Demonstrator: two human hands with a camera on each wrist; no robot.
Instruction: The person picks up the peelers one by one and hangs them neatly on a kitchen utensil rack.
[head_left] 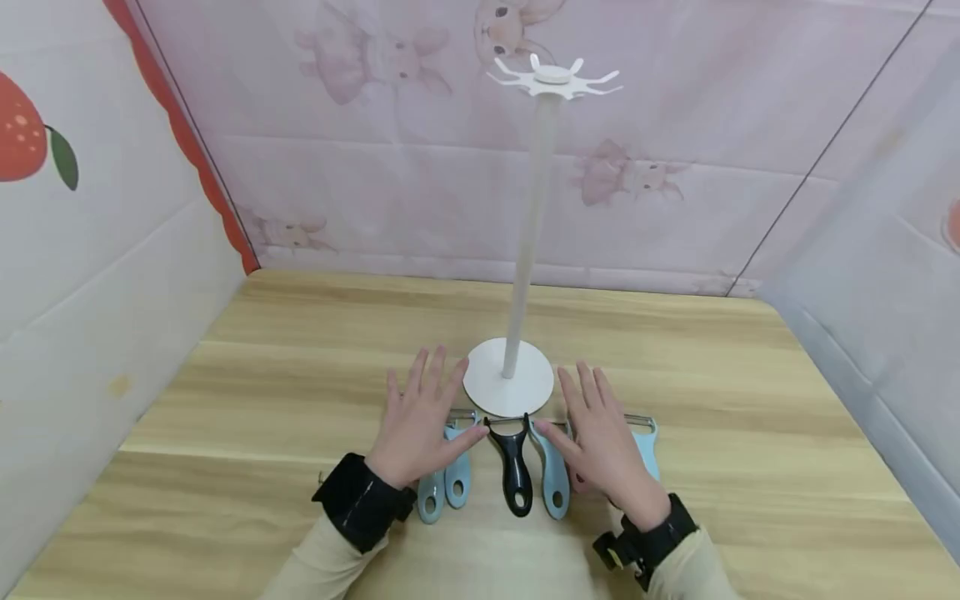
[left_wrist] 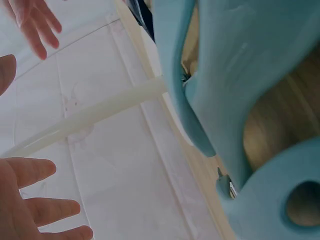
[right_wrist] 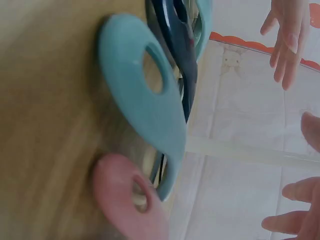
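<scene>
At the left, the left hand [head_left: 420, 425] is spread with fingers straight, gripping nothing, over 2 pale-blue plastic Y-shaped peelers [head_left: 456, 470] on the wood-grain table [head_left: 225, 467]. Just behind the row's middle stands a white rack with round base, tall pole and radiating hooks [head_left: 531, 208] — its wide base presumably keeps it upright. In front lie a glossy black Y-shaped peeler [head_left: 515, 467], a blue plastic peeler [head_left: 553, 473] and a pink plastic handle [head_left: 578, 482], partly hidden by the right hand [head_left: 606, 437] — also straight-fingered, holding nothing. At far right lies a light-blue plastic peeler [head_left: 648, 452]. Handles face the person, probably for easy reach; whether either thumb touches a peeler, I cannot tell.
</scene>
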